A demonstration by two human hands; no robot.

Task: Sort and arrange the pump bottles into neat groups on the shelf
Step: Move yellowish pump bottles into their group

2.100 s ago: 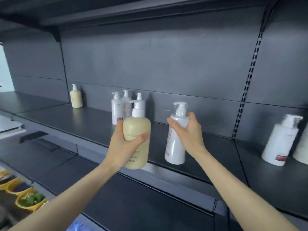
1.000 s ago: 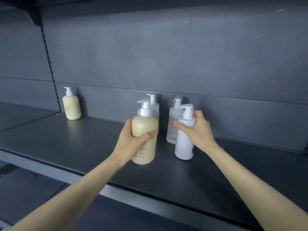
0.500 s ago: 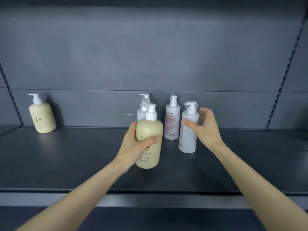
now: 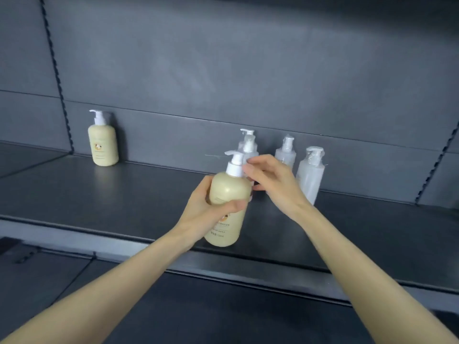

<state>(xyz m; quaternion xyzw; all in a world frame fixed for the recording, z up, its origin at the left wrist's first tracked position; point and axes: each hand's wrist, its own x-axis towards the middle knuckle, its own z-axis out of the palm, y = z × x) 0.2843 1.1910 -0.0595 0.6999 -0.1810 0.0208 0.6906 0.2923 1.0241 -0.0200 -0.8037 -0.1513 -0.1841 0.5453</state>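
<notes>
While the left hand (image 4: pixel 207 212) gripped the cream pump bottle (image 4: pixel 229 194) round its body, upright at the front edge of the shelf (image 4: pixel 111 194), that bottle hid most of the white bottles (image 4: pixel 249 147) behind it. Only their pump heads showed, blurred, so their number there was unclear. The right hand (image 4: pixel 272 181) hovered beside the cream bottle's pump, fingers loosely spread and holding nothing; whether the fingertips touched the pump could not be told. Two more white bottles (image 4: pixel 310 175) stood just right of it, labels unreadable. A second cream bottle (image 4: pixel 103 145) stood well apart, against the back panel (image 4: pixel 223 70).
</notes>
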